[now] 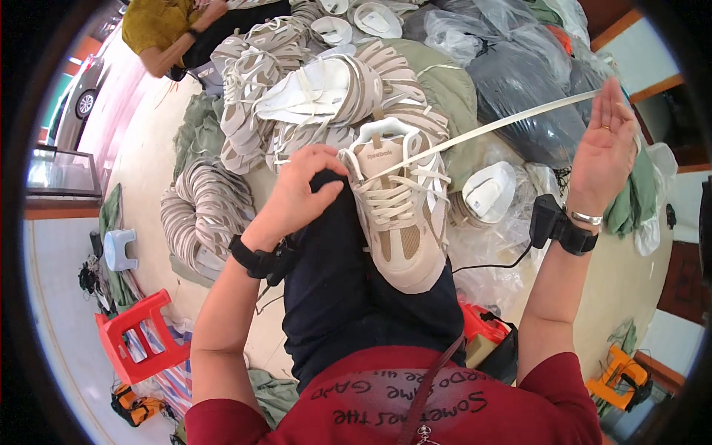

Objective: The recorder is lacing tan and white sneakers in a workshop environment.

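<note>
A beige and white sneaker (404,222) rests on my lap, toe pointing toward me. My left hand (300,189) grips the shoe's collar at its left side and holds it steady. My right hand (604,144) is raised to the right and holds the end of a flat cream shoelace (482,130). The lace runs taut from the shoe's upper eyelets to that hand. Both wrists wear black bands.
A big heap of similar sneaker uppers (311,89) lies ahead, with stacked pieces (200,215) at left. Grey and clear plastic bags (519,67) pile at upper right. Another person in a mustard top (159,30) sits at upper left. A red plastic stool (137,334) stands at lower left.
</note>
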Demonstrator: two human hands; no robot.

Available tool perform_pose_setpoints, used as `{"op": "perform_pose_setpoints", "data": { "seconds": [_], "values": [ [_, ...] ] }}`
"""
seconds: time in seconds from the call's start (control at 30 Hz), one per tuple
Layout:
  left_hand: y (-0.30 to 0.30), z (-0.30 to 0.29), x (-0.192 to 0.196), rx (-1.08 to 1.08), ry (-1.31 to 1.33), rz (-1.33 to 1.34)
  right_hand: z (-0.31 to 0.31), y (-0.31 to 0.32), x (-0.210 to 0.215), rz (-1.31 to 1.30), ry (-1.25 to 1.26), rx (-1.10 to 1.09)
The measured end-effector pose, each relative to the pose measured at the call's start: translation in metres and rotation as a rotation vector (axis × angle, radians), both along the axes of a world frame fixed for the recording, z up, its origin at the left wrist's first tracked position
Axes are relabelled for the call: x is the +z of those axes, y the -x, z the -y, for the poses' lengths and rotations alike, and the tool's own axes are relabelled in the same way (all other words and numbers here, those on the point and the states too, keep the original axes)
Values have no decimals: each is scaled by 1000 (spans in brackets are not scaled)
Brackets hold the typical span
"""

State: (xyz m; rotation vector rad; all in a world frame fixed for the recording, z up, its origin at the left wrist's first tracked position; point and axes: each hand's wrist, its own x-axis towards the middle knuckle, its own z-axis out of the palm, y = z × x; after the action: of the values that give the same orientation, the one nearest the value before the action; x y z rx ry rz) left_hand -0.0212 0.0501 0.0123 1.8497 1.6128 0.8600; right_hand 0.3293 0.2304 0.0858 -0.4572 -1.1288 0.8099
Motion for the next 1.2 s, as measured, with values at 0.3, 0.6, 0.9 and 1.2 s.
{"op": "perform_pose_setpoints", "data": {
  "seconds": [0.3,0.6,0.9,1.2],
  "values": [
    [-43,-74,0,-95,28,-74,58,-44,27,137,-264,1606],
    [-47,-74,-10,-209,49,-92,122,-34,-10,1180,527,440],
    [-41,-74,-12,-345,144,80,88,69,-67,835,315,401],
    [-45,-66,-9,-248,-184,-119,49,91,-102,843,93,645]
  ]
}}
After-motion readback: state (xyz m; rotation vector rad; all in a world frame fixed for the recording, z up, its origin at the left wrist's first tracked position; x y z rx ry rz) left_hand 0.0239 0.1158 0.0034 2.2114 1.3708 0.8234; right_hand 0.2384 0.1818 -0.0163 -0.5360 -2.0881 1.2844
